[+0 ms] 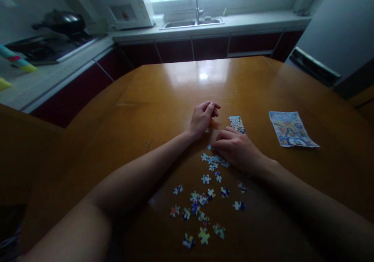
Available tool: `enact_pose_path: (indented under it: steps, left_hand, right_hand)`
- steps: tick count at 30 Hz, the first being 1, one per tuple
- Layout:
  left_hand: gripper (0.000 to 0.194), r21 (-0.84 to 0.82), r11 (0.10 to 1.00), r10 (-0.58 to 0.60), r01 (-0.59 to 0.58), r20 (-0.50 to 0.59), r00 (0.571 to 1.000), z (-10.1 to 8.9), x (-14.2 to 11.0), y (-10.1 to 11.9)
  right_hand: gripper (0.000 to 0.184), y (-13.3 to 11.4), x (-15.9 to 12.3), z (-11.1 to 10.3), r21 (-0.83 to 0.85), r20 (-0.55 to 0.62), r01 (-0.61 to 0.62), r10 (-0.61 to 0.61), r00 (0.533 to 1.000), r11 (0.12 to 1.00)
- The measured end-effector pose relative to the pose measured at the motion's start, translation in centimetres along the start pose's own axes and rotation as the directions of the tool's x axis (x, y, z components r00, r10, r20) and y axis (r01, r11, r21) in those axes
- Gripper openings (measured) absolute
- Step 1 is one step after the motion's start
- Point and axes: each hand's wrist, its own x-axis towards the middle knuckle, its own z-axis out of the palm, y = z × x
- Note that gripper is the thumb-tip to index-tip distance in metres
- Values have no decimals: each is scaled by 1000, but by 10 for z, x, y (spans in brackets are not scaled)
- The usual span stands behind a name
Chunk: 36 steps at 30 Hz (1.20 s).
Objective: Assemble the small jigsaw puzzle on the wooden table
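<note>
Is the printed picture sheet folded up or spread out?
Spread out: the sheet lies picture side up on the table, its whole outline in view.

Wooden table [152,94] fills mid-frame. Person's left hand [205,115] at centre, fingers loosely curled; contents unclear. Right hand [233,147], right of centre, palm down, fingertips just beside a small pale piece [209,147]; contact indeterminate. Joined puzzle strip [236,122] directly above it in frame, lower end partly hidden. Loose puzzle pieces [204,236] scattered lower centre. Creased printed sheet [289,128] at right. Sink [179,24] top centre; dark pan [64,22] on stove [37,49], upper left.
</note>
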Motion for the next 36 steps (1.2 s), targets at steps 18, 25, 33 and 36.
enact_pose_path:
  steps: [18, 25, 33, 36]
  left_hand:
    - [26, 9, 1000, -5, 5, 10, 1000, -2, 2, -2]
    - [26, 2, 1000, 4, -4, 17, 1000, -1, 1, -2]
    - [26, 11, 1000, 8, -8, 13, 1000, -2, 1, -2]
    - [26, 16, 1000, 15, -15, 15, 1000, -2, 2, -2]
  right_hand:
    - [13, -47, -14, -24, -233, 308, -312, 374, 875, 921]
    - [13, -46, -15, -27, -214, 348, -317, 375, 859, 924]
    - [11, -47, -14, -31, -235, 376, -278, 351, 858, 931]
    - [8, -48, -16, -32, -263, 369, -283, 367, 854, 922]
